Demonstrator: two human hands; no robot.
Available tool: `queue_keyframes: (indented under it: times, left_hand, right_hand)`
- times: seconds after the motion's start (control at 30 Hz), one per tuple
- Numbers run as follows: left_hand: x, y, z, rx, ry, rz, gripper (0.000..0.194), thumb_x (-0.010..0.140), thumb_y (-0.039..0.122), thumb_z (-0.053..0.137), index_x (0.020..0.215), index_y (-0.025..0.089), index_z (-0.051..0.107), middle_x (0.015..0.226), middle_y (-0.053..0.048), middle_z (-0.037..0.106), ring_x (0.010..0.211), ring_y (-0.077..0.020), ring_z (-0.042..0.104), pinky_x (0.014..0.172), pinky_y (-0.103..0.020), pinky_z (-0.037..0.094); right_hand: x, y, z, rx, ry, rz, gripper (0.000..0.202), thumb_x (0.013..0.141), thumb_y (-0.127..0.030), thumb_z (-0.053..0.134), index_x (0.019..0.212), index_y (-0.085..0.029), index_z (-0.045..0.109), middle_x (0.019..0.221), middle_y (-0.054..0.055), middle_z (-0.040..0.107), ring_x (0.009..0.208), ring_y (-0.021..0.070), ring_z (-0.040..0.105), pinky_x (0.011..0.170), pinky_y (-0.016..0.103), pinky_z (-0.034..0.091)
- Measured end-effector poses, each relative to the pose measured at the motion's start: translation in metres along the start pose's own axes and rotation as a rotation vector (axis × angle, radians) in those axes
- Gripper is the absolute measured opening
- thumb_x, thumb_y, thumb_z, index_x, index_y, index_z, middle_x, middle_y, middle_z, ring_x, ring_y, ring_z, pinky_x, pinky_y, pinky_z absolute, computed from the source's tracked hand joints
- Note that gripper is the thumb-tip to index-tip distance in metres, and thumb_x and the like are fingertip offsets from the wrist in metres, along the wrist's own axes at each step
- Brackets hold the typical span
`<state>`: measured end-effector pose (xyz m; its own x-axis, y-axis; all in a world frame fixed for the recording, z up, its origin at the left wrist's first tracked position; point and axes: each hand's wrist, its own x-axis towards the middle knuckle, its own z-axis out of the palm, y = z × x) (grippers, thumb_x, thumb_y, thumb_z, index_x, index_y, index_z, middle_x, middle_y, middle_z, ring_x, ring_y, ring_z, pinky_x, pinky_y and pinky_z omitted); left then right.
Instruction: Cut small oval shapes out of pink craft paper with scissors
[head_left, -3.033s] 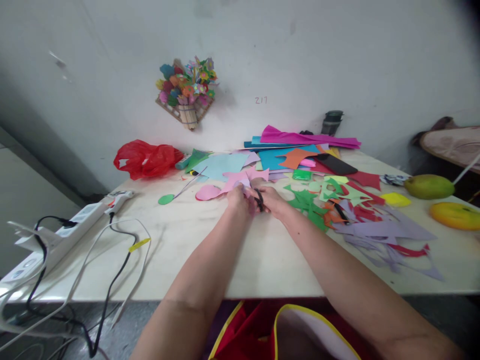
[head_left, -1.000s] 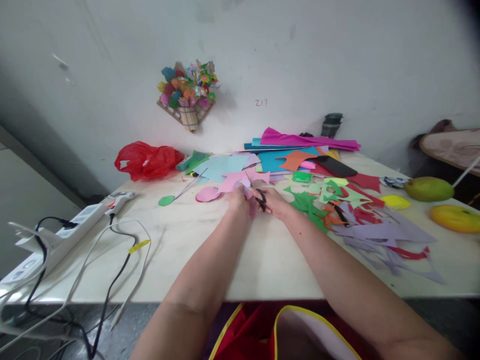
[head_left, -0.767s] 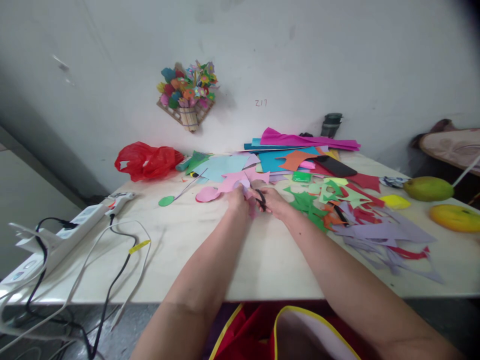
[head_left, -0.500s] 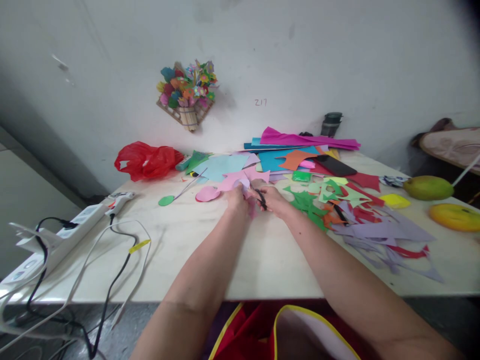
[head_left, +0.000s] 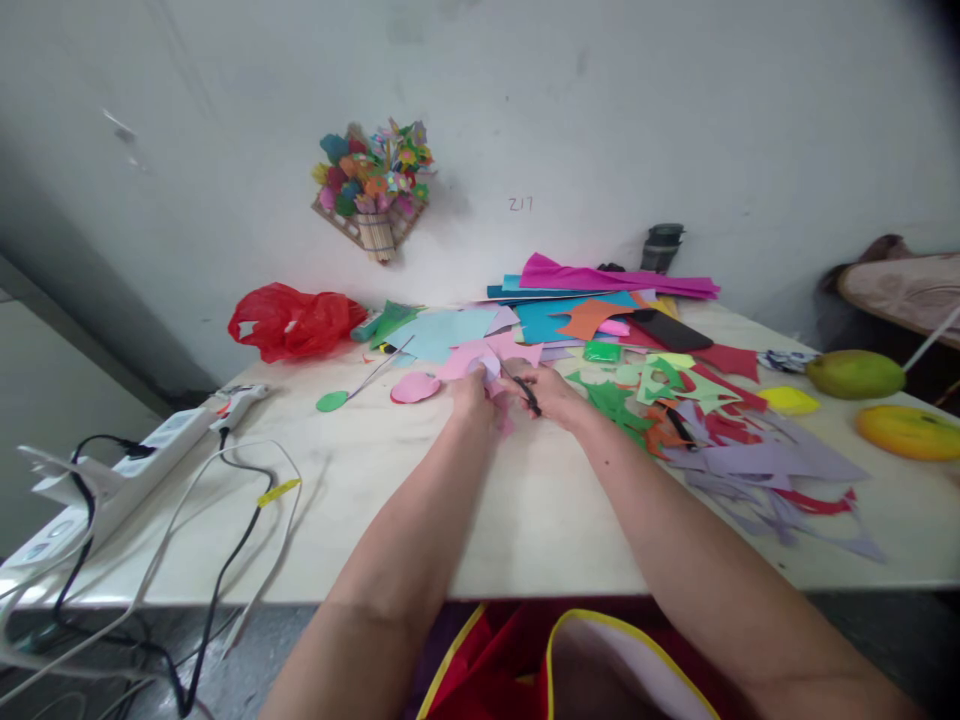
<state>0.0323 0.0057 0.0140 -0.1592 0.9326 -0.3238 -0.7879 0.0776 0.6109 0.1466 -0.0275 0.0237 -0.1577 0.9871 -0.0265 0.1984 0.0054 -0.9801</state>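
Note:
My left hand [head_left: 472,393] is closed on a pink sheet of paper [head_left: 460,364], with a small lilac paper piece [head_left: 491,366] lying against it. Black-handled scissors [head_left: 529,397] sit in my right hand [head_left: 553,394], fingers round the handles, and their blades point toward the paper just right of my left hand. A strip of pink paper hangs below my fingers. To the left lie rounded pink paper pieces [head_left: 415,387] with a red edge showing beneath. Further left is a green paper disc [head_left: 331,401] with a thin stick beside it.
Colored paper scraps [head_left: 765,455] cover the table's right side, near two mangoes [head_left: 856,374]. Paper sheets and a black phone [head_left: 670,330] lie behind my hands. At left are a red plastic bag [head_left: 296,322] and a power strip [head_left: 161,440] with loose cables.
The scissors have shifted slightly right and turned a little in my right hand. My left hand stays nearly in place with the pink paper.

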Motion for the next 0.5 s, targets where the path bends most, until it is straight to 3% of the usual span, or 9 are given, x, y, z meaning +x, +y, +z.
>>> queue_keyframes:
  times: [0.1, 0.2, 0.5]
  left_hand:
    - [0.003, 0.0, -0.002, 0.025, 0.06, 0.005, 0.015, 0.083, 0.021, 0.058, 0.096, 0.018, 0.054, 0.061, 0.0, 0.053, 0.054, -0.0154, 0.058, 0.049, -0.025, 0.047]
    - [0.003, 0.001, -0.001, 0.008, 0.034, 0.012, 0.014, 0.083, 0.02, 0.058, 0.097, 0.017, 0.056, 0.062, -0.001, 0.055, 0.057, -0.0162, 0.06, 0.051, -0.025, 0.047]
    - [-0.004, 0.005, 0.004, 0.09, 0.101, 0.077, 0.013, 0.077, 0.003, 0.056, 0.081, 0.015, 0.059, 0.06, 0.0, 0.057, 0.055, -0.0129, 0.058, 0.056, -0.024, 0.048]
  right_hand:
    - [0.001, 0.0, -0.002, 0.007, -0.002, -0.013, 0.034, 0.065, -0.044, 0.076, 0.067, -0.015, 0.057, 0.04, -0.006, 0.044, 0.033, 0.0061, 0.04, 0.031, 0.018, 0.034]
    - [0.0, -0.001, -0.005, 0.002, -0.003, -0.014, 0.034, 0.065, -0.042, 0.076, 0.066, -0.015, 0.057, 0.04, -0.006, 0.045, 0.034, 0.0058, 0.039, 0.031, 0.018, 0.033]
    - [-0.005, -0.009, -0.012, -0.015, -0.03, 0.007, 0.032, 0.066, -0.038, 0.076, 0.064, -0.015, 0.055, 0.041, -0.006, 0.043, 0.035, 0.0044, 0.037, 0.03, 0.016, 0.03]
